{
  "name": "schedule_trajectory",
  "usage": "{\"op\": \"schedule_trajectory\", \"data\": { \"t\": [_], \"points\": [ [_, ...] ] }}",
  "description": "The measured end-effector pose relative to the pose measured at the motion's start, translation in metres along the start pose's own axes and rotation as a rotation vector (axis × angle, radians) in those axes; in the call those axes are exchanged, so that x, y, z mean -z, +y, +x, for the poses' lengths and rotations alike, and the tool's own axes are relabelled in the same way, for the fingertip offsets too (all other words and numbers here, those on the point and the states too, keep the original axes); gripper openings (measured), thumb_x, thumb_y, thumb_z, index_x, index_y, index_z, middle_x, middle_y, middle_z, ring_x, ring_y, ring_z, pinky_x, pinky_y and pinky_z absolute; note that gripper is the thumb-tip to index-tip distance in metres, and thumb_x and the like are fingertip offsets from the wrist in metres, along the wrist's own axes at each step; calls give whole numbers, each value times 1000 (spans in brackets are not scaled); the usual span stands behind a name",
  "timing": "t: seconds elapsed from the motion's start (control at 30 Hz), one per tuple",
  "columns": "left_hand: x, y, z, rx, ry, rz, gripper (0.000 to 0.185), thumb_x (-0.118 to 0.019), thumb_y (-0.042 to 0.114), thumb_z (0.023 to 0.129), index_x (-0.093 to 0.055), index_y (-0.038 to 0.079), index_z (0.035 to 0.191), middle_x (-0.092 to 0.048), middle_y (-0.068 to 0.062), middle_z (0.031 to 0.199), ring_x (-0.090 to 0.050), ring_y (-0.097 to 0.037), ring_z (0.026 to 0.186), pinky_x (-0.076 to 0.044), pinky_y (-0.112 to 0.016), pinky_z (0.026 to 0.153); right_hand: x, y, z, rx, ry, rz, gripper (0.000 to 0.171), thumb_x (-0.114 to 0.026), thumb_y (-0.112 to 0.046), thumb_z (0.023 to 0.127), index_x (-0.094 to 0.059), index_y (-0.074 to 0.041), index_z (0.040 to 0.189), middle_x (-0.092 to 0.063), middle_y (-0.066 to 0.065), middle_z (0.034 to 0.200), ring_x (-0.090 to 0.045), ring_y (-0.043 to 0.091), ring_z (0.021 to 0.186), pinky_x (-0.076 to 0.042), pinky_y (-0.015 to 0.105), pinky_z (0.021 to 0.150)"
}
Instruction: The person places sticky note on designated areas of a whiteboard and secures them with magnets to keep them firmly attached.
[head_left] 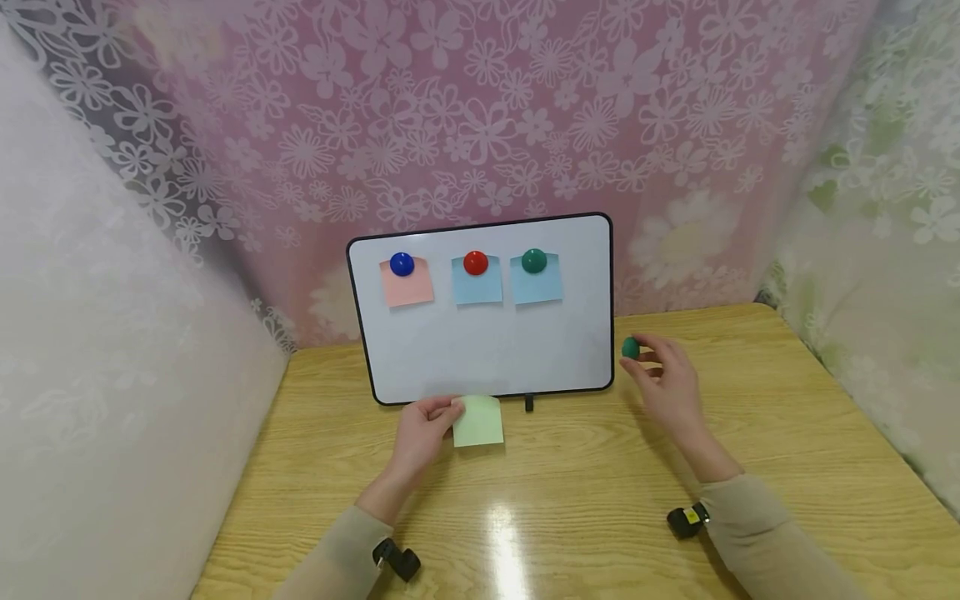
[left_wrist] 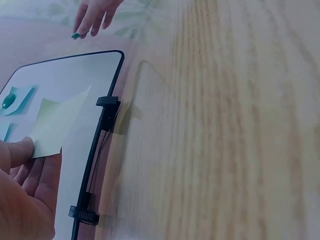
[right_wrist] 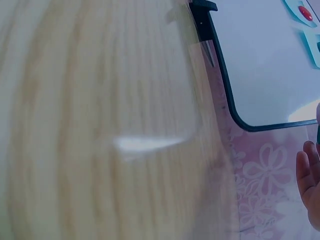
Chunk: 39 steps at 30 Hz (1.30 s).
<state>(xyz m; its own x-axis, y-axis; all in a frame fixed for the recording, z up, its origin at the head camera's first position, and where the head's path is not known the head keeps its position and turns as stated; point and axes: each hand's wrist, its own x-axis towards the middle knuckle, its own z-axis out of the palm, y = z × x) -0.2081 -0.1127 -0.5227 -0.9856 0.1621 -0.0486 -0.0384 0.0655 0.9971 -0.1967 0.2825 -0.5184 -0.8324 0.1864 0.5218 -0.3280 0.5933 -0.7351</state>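
On the light wooden table (head_left: pixel 570 492) we find a small black-framed whiteboard (head_left: pixel 487 350) standing propped against the pink floral-lace backdrop (head_left: pixel 480 108). Our left hand (head_left: pixel 423 429) pinches the left edge of a pale green square sticky note (head_left: pixel 478 419) between thumb and fingers, holding it just in front of the board's lower edge; the left wrist view shows the same note overlapping the white surface. Our right hand (head_left: pixel 667 379) pinches a small dark green round magnet (head_left: pixel 630 347) at the fingertips, just beside the board's right edge and above the tabletop. Along the upper part of the board we note three papers pinned in a row: a pink sticky note (head_left: pixel 407 285) under a blue magnet (head_left: pixel 402 264), a blue sticky note (head_left: pixel 477 283) under a red magnet (head_left: pixel 476 262), and a second blue note (head_left: pixel 536 282) under a green magnet (head_left: pixel 533 261).
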Motion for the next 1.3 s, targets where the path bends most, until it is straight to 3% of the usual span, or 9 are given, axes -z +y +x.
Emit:
{"op": "schedule_trajectory", "data": {
  "t": [0.33,0.67,0.9,1.3],
  "points": [
    [-4,6,6,-19,8,-27,29,-73,15,105,-71,-7,123,-78,-19,112,-76,-24,99,-63,-33,81,-19,-18,2,23,-61,19,45,-79,-9,99,-65,0,141,-60,22,129,-66,41,107,-46,8,79],
    [-8,11,13,-29,45,-10,29,-73,17,105,-73,-7,122,-78,-19,113,-75,-20,97,-63,-31,79,-41,-38,1,122,-85,9,44,-81,-6,96,-67,0,137,-64,17,125,-67,31,101,-51,12,78],
    [-11,15,18,-25,80,2,30,-72,19,106,-74,-5,124,-78,-17,113,-74,-20,100,-62,-29,81,-57,-45,0,136,-119,23,42,-80,-8,97,-68,-3,137,-63,15,128,-67,30,103,-62,42,79],
    [-20,20,33,-34,155,-19,31,-77,25,102,-76,-1,120,-79,-13,107,-72,-18,94,-58,-25,72,-87,-70,0,197,-201,23,44,-85,-13,94,-70,-6,135,-65,9,128,-67,28,106,-61,44,81]
  ]
}}
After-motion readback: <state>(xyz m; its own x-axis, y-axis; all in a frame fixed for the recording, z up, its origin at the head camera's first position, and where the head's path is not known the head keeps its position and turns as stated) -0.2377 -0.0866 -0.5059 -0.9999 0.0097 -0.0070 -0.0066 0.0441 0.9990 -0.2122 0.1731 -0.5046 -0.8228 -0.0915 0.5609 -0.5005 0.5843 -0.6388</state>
